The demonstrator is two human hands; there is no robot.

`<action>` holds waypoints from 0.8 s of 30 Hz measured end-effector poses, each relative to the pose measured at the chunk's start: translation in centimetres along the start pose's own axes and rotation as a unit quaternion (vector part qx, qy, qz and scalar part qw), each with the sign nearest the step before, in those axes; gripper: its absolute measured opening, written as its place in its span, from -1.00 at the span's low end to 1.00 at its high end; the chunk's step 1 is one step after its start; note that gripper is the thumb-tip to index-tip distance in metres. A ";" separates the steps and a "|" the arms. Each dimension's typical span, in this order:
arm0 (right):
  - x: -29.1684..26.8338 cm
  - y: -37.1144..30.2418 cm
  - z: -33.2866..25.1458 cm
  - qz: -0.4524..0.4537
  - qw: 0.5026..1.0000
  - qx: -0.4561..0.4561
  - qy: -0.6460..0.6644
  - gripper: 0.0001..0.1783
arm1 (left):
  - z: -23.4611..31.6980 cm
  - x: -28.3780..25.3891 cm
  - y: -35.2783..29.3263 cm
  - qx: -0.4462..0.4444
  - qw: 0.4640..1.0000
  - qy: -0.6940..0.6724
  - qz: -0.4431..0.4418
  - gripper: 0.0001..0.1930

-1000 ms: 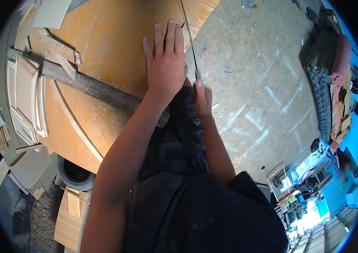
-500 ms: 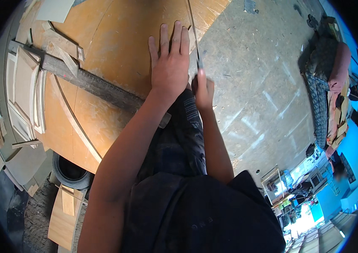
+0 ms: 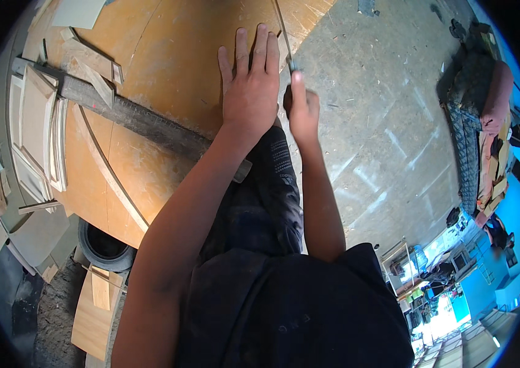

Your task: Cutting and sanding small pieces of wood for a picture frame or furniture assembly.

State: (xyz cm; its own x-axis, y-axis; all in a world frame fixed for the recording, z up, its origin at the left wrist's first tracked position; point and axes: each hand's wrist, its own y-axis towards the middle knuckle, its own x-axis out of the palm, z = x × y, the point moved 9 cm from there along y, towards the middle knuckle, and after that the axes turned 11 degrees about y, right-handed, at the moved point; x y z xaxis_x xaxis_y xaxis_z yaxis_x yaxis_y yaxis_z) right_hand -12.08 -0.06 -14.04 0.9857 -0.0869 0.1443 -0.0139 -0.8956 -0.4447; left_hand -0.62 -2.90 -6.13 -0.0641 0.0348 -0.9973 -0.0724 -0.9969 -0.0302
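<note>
My left hand (image 3: 251,92) lies flat with its fingers stretched out near the right edge of an orange-brown wooden board (image 3: 180,67). A sliver of pale wood shows beside its fingertips. My right hand (image 3: 303,110) is closed round the handle of a handsaw (image 3: 285,37), thumb pointing forward along the blade. The thin blade is seen edge-on, running forward past my left fingers by the board's edge. My fist hides the handle. The blade's far end runs out of the picture.
A dark, worn beam (image 3: 143,126) lies across the board, with wood offcuts (image 3: 97,80) and a curved strip (image 3: 110,168) near it. Stacked panels (image 3: 42,135) stand at the left, above a tyre (image 3: 105,245). Quilted padding (image 3: 465,153) lies on the concrete floor (image 3: 382,122); a person (image 3: 497,236) is far off.
My right hand has pushed forward with the handsaw, away from my body. The left hand stays on the board, only slightly shifted in the picture.
</note>
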 end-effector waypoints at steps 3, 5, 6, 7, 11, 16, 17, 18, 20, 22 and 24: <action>-4.3 -6.2 6.3 0.006 1.000 0.015 -0.021 -0.33 | 0.4 -0.5 0.0 -0.002 0.999 0.032 0.018 -0.33; -7.0 -10.8 8.4 0.033 0.999 0.033 -0.019 -0.30 | 0.7 -0.4 0.0 0.003 0.999 0.052 0.006 -0.34; -7.8 -12.1 8.5 0.052 0.998 0.042 -0.019 -0.31 | 0.8 -0.5 0.2 0.002 0.999 0.051 0.006 -0.34; -7.7 -11.9 8.3 0.052 0.997 0.045 -0.019 -0.31 | 0.8 -0.8 0.2 0.003 0.999 0.049 0.016 -0.35; -3.9 -5.9 4.9 0.031 0.999 0.023 -0.017 -0.31 | 0.3 0.1 -0.1 0.008 1.000 0.000 0.024 -0.04; -0.1 0.7 0.6 -0.002 1.000 0.006 0.028 -0.36 | 0.0 -0.2 -0.3 0.006 1.000 0.020 0.020 -0.20; -0.3 -0.9 1.4 -0.014 0.999 -0.041 -0.002 -0.38 | -0.2 -0.4 -0.3 0.003 0.999 0.045 0.020 -0.35; -2.1 -3.1 4.1 -0.017 0.999 0.019 -0.037 -0.38 | -0.1 -0.2 -0.3 0.004 0.999 0.037 0.022 -0.35; -5.5 -8.4 8.3 -0.002 0.998 0.048 -0.029 -0.32 | 0.2 0.0 -0.1 0.007 1.000 -0.004 0.007 -0.01; -7.4 -11.4 9.0 0.020 0.997 0.051 -0.049 -0.33 | 0.9 -0.5 0.2 0.004 1.000 0.012 0.012 -0.18; -6.4 -12.3 7.8 0.010 0.994 0.084 -0.064 -0.33 | 0.4 -0.7 -0.2 0.005 0.999 0.032 0.010 -0.33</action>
State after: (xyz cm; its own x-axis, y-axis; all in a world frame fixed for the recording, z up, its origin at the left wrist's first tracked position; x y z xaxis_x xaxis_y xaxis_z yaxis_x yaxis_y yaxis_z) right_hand -16.88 14.96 -16.41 0.9990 -0.0372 0.0245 -0.0156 -0.8082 -0.5887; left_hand -0.93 -2.65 -5.39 -0.0025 0.0092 -1.0000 -0.0823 -0.9966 -0.0090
